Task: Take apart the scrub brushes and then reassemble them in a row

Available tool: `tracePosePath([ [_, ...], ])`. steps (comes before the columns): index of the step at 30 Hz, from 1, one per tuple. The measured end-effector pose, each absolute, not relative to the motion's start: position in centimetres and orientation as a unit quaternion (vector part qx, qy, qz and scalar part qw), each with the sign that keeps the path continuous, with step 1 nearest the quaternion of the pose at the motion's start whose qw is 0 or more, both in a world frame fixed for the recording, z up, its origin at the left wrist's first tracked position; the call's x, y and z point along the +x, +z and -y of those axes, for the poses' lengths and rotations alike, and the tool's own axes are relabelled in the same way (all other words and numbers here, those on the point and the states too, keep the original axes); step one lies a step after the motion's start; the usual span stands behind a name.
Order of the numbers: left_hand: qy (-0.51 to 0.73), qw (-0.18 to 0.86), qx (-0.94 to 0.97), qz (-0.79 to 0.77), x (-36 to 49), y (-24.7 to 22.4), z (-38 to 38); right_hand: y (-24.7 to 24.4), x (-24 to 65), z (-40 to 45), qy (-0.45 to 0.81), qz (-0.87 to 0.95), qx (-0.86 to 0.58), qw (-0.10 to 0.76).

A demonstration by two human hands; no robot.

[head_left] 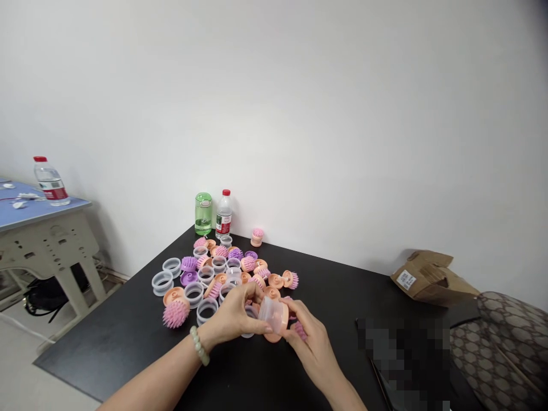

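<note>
Over the near edge of a spread of brush parts, my two hands hold one piece between them. My left hand (231, 317), with a pale bead bracelet at the wrist, grips a translucent plastic ring (269, 311) between thumb and fingers. From the other side my right hand (311, 345) is closed on a peach round brush part (284, 319), which sits against the ring. Whether the two are locked together I cannot tell. Around them lie loose clear rings (162, 283), peach caps, and pink (176, 314) and purple (189, 263) bristle heads.
On the black table (141, 342), a green bottle (203, 214) and a water bottle (223, 216) stand by the wall, near a pink-and-peach brush (257, 237). At right are a brown paper bag (428, 279) and a patterned bag (509, 342). A blue desk (25, 205) stands left.
</note>
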State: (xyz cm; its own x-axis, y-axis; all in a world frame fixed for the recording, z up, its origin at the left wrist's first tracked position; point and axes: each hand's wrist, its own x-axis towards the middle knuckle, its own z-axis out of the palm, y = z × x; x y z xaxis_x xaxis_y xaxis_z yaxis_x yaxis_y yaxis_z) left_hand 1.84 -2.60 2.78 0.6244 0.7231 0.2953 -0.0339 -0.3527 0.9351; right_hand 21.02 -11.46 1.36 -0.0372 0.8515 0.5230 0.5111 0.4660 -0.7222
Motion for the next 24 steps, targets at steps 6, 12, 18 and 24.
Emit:
tracePosePath([
  [6, 0.366, 0.517, 0.733, -0.25, 1.83, 2.98, 2.71, 2.03, 20.69, 11.63, 0.152, 0.693, -0.491, 0.506],
  [12, 0.37, 0.501, 0.744, -0.242, 1.8, 2.84, 2.49, 1.61, 21.01, 11.31, 0.193, 0.666, -0.508, 0.512],
  [18, 0.375, 0.498, 0.743, -0.243, 1.88, 2.61, 2.32, 1.87, 20.89, 11.3, 0.195, 0.643, -0.534, 0.513],
  [24, 0.364, 0.487, 0.753, -0.249, 1.92, 2.87, 2.55, 2.04, 20.77, 11.33, 0.197, 0.661, -0.521, 0.502],
])
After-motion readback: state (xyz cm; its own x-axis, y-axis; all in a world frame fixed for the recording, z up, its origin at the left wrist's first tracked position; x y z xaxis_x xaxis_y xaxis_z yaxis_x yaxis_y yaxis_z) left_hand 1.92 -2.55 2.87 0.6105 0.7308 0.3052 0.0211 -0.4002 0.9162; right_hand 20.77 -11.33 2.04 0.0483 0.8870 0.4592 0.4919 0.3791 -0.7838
